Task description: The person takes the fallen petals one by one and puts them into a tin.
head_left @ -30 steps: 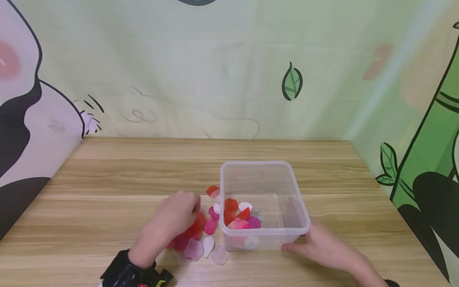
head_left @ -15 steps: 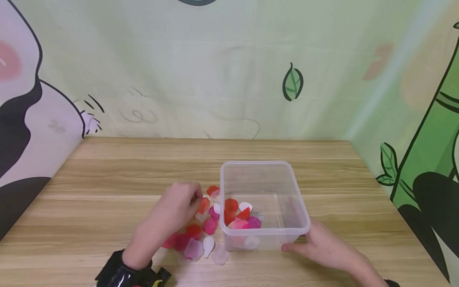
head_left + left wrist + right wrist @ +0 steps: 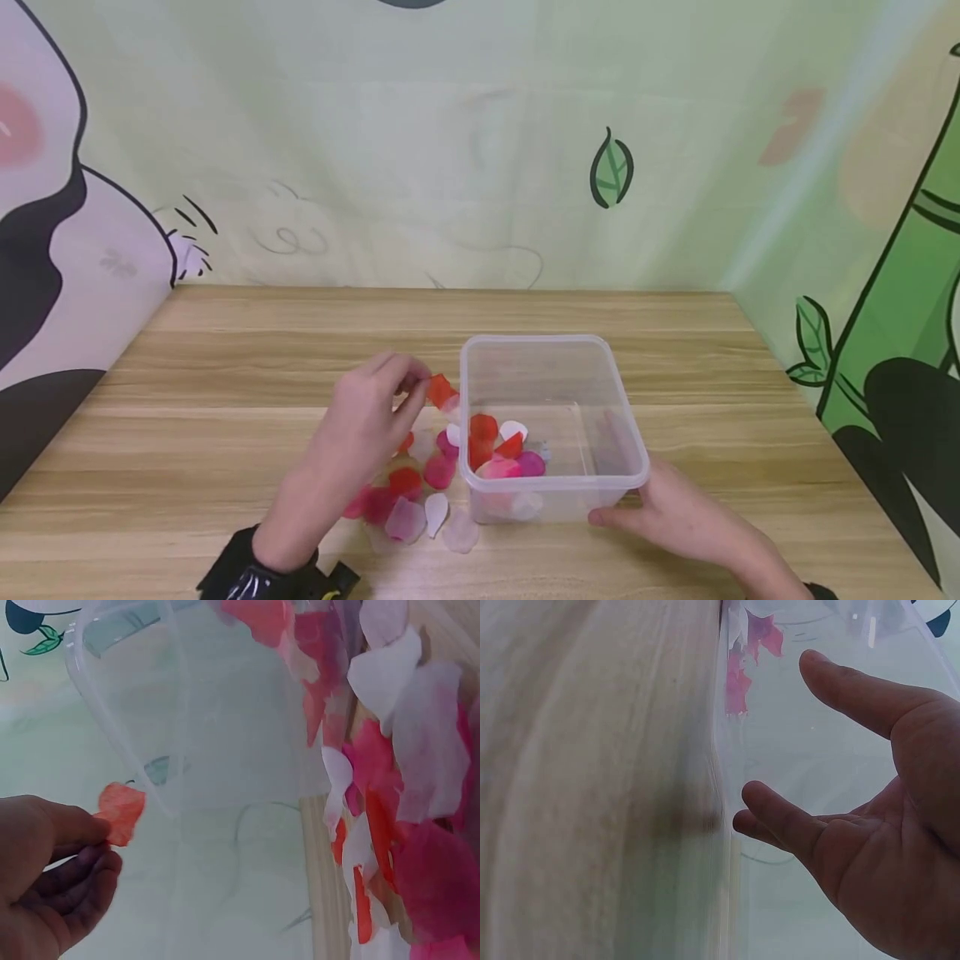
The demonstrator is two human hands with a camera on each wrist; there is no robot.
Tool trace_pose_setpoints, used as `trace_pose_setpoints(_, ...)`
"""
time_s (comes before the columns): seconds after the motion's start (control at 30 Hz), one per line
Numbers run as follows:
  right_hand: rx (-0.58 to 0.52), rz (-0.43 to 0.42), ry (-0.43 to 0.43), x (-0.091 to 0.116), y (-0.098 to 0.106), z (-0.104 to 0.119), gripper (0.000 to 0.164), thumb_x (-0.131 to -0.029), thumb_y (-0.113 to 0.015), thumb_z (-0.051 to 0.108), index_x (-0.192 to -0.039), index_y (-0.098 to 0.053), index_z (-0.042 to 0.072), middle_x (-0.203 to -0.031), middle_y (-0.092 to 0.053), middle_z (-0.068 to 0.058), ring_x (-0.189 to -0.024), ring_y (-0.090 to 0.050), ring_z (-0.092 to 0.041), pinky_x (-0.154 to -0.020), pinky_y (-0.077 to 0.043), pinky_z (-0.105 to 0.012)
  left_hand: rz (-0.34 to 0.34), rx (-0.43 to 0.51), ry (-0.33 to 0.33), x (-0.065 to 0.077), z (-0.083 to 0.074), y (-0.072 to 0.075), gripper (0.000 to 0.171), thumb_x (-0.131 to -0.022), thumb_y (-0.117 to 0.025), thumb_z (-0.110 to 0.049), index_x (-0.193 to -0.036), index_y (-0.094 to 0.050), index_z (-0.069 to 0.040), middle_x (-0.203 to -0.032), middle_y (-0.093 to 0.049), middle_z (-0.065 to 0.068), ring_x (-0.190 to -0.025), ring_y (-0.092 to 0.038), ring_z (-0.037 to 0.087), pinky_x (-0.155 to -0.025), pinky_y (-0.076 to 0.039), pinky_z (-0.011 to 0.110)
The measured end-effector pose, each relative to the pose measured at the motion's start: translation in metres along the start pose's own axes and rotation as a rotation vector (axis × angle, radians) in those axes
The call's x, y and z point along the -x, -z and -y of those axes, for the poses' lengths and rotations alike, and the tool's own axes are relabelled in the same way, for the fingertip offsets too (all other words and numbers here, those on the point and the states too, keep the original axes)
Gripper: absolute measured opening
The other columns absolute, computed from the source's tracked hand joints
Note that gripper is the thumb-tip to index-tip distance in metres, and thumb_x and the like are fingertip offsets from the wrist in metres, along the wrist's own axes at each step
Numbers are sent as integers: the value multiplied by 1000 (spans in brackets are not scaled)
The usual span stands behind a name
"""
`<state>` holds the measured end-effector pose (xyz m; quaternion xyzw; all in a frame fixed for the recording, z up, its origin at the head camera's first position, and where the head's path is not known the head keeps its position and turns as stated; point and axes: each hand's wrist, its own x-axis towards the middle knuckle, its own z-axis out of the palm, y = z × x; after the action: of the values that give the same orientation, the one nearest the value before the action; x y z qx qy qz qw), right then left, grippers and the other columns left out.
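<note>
Thumb and fingers of my left hand (image 3: 360, 417) pinch an orange-red artificial petal (image 3: 120, 814), held up left of a clear plastic box (image 3: 555, 482). The lidless box stands on the table with several petals inside, mostly at its left side: red petals (image 3: 483, 429), a magenta petal (image 3: 532, 464) and a white one. My right hand (image 3: 682, 512) rests at the box's front right corner, thumb at the front wall and other fingers partly hidden behind the side. In the right wrist view its fingers (image 3: 780, 814) are extended and spread beside the clear wall.
Loose petals lie left of the box: a dark pink petal (image 3: 439, 472), a white petal (image 3: 437, 512), a pale lilac petal (image 3: 406, 521) and several others, some overlapping. Behind the wooden table (image 3: 315, 333) hangs a printed cloth backdrop (image 3: 420, 167).
My left hand has risen from the petal pile and moved away toward the back, carrying the orange-red petal up to the box's left side. My right hand and the box stay in place.
</note>
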<state>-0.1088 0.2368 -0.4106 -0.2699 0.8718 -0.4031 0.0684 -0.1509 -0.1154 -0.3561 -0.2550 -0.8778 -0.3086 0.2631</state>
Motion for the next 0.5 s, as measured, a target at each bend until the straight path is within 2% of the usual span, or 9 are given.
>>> trace_pose_setpoints(0.17, -4, 0, -6, 0, 0, 1, 92, -87, -84, 21, -156, -27, -1, -126, -65, -5, -112, -63, -16, -97, -52, -39, -121, 63, -111, -1, -10, -2, 18, -81, -83, 7, -93, -71, -1, -87, -69, 5, -75, -66, 15, -69, -59, 29)
trace_pose_setpoints(0.27, -11, 1, -14, 0, 0, 0, 93, -87, -85, 20, -156, -26, 0, -126, -65, -5, -112, -63, -16, -97, -53, -39, -165, 101, -166, -1, -17, -6, 21, -80, -83, 9, -93, -71, -1, -88, -69, 5, -77, -68, 15, -71, -60, 28)
trace_pose_setpoints(0.4, -15, 4, -20, 0, 0, 0, 93, -87, -84, 21, -156, -26, 0, -126, -65, -5, -112, -63, -16, -96, -53, -39, -182, 153, -202, 1, -26, -10, 24, -79, -81, 12, -94, -71, -2, -90, -69, 3, -79, -68, 14, -73, -59, 26)
trace_pose_setpoints(0.5, -22, 9, -23, 0, 0, -1, 92, -88, -84, 23, -156, -27, 1, -127, -65, -5, -112, -63, -16, -96, -53, -39, -168, 184, -217, 2, -31, -14, 26, -78, -80, 14, -95, -71, -4, -91, -69, 2, -80, -68, 12, -74, -58, 24)
